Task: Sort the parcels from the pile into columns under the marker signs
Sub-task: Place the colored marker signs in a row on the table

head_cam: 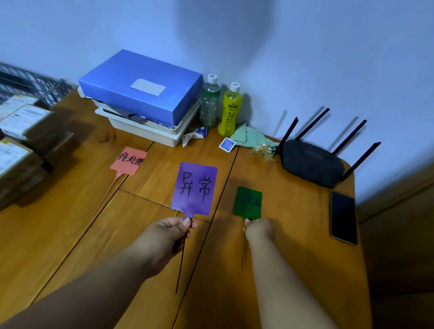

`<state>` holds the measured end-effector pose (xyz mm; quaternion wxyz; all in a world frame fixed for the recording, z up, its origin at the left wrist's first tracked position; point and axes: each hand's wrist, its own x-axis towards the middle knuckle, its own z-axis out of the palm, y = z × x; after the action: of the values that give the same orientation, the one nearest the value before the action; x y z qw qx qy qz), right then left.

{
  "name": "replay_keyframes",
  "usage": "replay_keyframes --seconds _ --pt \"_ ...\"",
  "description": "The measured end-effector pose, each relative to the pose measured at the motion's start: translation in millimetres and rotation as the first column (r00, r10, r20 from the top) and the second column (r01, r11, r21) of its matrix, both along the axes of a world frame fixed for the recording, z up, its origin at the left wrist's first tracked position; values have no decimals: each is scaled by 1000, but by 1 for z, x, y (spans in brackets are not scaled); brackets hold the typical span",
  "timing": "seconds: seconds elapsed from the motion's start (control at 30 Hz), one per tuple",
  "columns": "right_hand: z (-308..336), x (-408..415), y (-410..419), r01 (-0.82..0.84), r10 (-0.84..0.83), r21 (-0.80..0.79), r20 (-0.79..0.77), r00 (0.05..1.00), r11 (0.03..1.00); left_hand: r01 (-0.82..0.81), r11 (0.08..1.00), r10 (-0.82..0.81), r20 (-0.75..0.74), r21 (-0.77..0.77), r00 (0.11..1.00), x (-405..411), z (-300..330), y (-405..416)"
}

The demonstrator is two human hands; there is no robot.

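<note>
Purple sign (194, 188): your left hand (169, 232) pinches its stem, lifting the card clear of the table (44, 240). Left of it lies the pink sign (129, 161); right of it the green sign (248, 202), its stem clamped in your right hand (258, 230). The parcels (7, 154) wait unsorted, far left. Risk: signs set too close would crowd the columns; thin stems may twist in the grip.

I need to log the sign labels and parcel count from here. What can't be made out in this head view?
- Green sign: its writing is too dark to read.
- Parcels: cut off by the left edge and blurred; no count, labels unreadable.
- Right hand: its fingers are hidden behind the hand, at the green sign's stem.
- Pink sign: readable; purple sign, held by the left hand, too.
</note>
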<state>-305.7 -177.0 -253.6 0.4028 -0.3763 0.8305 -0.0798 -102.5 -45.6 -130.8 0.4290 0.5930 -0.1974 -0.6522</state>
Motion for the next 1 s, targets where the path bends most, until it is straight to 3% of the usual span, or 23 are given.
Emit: replay_keyframes --seconds 0.13,0.23,0.33,0.5,0.6,0.83,1.0 --pt "21 3 9 -28 29 -23 28 999 999 13 1000 -13 -11 -1 1000 0 5 -1" --pt "45 9 25 -27 53 -129 207 977 991 29 1000 -29 52 -8 998 -9 13 -1" --pt "89 18 55 -122 240 -311 377 895 943 54 998 -51 138 -17 989 -21 28 -2" --pt "151 15 108 -52 332 -420 628 704 906 95 992 -83 134 -81 987 -47 63 -6" --pt "172 3 124 -59 377 -479 605 701 876 140 984 -130 97 -111 987 -65 76 -6" --pt "190 -36 136 -74 360 -551 432 827 831 224 967 -223 17 -122 975 -110 93 4" --pt "182 -64 137 -65 291 -555 331 898 830 304 950 -298 83 -69 951 -119 81 -1"
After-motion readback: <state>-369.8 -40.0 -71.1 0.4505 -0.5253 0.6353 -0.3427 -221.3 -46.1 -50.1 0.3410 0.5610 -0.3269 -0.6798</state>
